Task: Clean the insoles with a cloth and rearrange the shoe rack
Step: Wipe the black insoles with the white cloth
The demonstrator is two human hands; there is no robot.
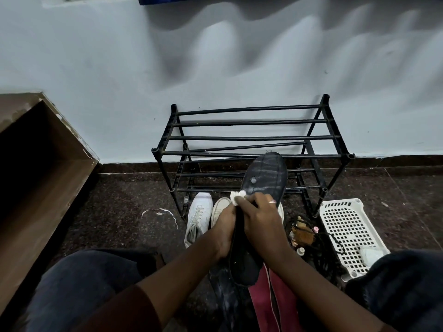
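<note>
A dark insole (pixel 265 174) is gripped along its left edge by the left hand (pixel 225 225), whose fingers are curled round it and whose forearm reaches in from the near left. The right hand (pixel 261 218) is laid over the insole's middle, fingers bent. A small wad of white cloth (pixel 237 195) is pinched at its fingertips and pressed against the insole. The insole is held upright between the knees, its rounded toe end far; its surface is creased and has a wet sheen. Just behind it, a black shoe rack (pixel 251 137) of thin round bars stands against the pale wall (pixel 215 68). Two white sneakers (pixel 199 215) lie on the dark speckled floor (pixel 124 212) to the left, and a white perforated plastic basket (pixel 345 230) to the right.
</note>
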